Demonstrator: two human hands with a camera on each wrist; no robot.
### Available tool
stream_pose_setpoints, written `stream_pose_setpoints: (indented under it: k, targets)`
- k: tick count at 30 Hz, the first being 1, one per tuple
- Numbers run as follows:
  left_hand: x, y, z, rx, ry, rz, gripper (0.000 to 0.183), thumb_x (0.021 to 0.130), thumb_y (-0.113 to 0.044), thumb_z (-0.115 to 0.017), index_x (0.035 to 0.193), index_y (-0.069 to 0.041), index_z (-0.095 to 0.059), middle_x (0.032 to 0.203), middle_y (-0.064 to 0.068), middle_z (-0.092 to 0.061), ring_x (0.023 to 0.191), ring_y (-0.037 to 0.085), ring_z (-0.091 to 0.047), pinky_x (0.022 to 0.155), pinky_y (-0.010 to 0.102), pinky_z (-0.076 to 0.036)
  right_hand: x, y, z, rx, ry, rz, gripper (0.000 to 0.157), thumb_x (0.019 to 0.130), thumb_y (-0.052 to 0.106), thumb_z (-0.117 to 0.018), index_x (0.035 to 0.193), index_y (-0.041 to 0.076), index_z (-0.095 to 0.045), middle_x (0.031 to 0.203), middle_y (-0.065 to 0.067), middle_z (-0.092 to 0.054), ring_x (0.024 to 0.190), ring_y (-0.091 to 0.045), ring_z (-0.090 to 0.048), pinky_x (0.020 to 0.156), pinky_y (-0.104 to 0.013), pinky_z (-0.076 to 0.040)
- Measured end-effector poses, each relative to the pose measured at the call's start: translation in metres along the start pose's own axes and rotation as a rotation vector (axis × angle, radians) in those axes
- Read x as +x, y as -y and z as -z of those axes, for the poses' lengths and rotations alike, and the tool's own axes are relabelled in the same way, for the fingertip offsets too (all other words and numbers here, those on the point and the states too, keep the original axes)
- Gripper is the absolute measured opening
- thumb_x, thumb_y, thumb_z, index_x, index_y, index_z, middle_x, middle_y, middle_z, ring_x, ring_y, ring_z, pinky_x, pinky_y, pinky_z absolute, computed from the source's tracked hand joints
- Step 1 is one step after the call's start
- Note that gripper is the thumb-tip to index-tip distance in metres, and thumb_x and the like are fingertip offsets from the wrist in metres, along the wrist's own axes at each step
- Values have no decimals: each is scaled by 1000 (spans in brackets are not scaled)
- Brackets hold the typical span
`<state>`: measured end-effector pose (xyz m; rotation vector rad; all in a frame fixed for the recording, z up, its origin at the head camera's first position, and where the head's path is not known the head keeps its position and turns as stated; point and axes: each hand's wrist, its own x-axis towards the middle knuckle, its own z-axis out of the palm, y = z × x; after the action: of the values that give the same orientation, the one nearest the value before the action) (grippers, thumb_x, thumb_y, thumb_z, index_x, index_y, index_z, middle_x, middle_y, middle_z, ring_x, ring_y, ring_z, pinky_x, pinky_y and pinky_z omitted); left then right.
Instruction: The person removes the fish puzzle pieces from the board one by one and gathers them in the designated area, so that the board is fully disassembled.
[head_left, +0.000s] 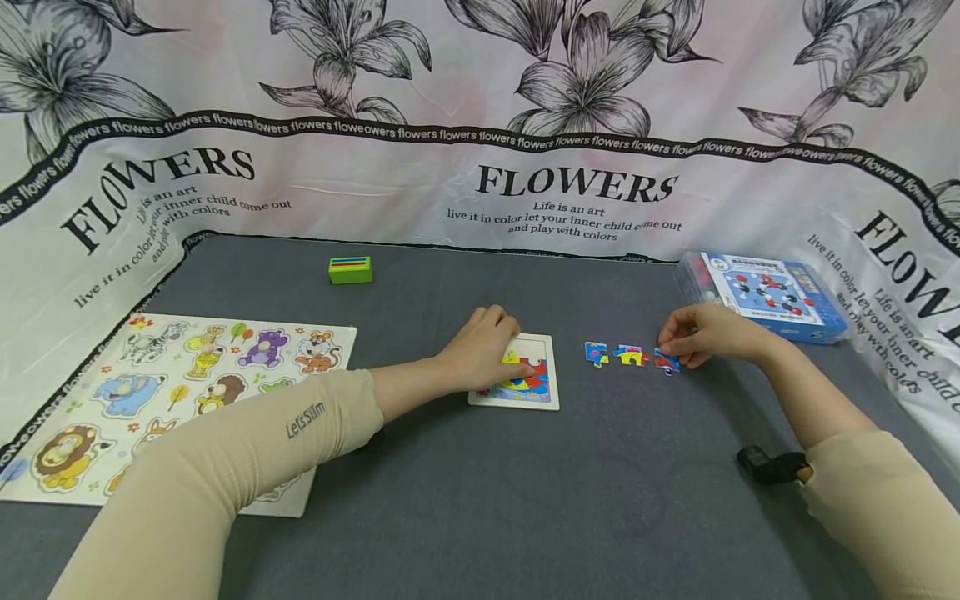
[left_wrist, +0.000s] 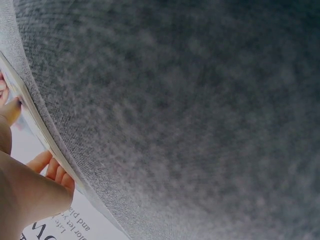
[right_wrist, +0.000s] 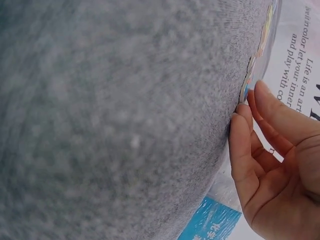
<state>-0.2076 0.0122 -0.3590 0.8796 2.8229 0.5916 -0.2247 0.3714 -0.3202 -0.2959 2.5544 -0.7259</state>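
Observation:
A small jigsaw tray [head_left: 552,375] with a pale frame and red, yellow and blue pieces inside lies at the middle of the table. My left hand [head_left: 483,346] grips it from the left, fingers at the far edge and thumb over the pieces. The left wrist view shows the thumb and bent fingers along the tray's rim. To the tray's right, a blue jigsaw piece [head_left: 597,354] and a yellow-and-pink jigsaw piece [head_left: 632,355] lie in a row. At the row's right end my right hand [head_left: 708,333] pinches a blue-and-red jigsaw piece [head_left: 667,363], partly hidden by the fingertips.
A large animal puzzle board [head_left: 172,400] lies at the left, partly under the left forearm. Near the back stands a green block [head_left: 350,270] with coloured stripes. A clear plastic box with a blue label [head_left: 772,292] sits behind the right hand. A flower-printed cloth [head_left: 420,183] hangs along the back.

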Motion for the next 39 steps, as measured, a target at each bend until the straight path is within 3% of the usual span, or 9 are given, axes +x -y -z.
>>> stream_pose_setpoints:
  k: [8, 18, 24, 33, 39]
  targets:
    - [2, 1, 0, 11, 18, 2, 64, 88, -49, -70, 131, -4, -56, 128, 10, -52, 115, 25, -43, 98, 36, -43, 3, 14, -2, -147, -152, 51, 20, 97, 25, -63, 104, 7, -67, 82, -7, -66, 65, -13, -60, 59, -28, -52]
    - [4, 3, 9, 1, 59, -22, 66, 87, -49, -70, 133, -4, -56, 131, 12, -52, 118, 26, -44, 99, 36, -43, 11, 60, -18, -219, -295, 204, 13, 94, 21, -65, 101, 11, -71, 92, -5, -71, 65, -9, -53, 57, -25, -44]
    - [2, 12, 17, -21, 56, -47, 70, 85, -48, -73, 135, -3, -55, 135, 13, -51, 124, 28, -44, 106, 39, -42, 19, 86, -32, -185, -283, 259, 12, 94, 18, -65, 101, 11, -72, 93, -5, -71, 67, -13, -53, 59, -24, -44]
    - [-12, 24, 35, -36, 69, -63, 69, 85, -46, -74, 135, -2, -55, 134, 13, -51, 125, 30, -45, 105, 42, -42, 31, 123, -54, -145, -222, 314, 13, 94, 17, -66, 103, 12, -73, 93, -3, -70, 66, -14, -54, 60, -26, -45]
    - [-18, 33, 35, -65, 105, -63, 74, 84, -44, -75, 139, 0, -51, 135, 14, -50, 123, 29, -46, 105, 41, -43, 36, 145, -67, -97, -149, 335, 13, 92, 16, -68, 103, 10, -72, 89, -4, -69, 64, -14, -57, 59, -28, -51]
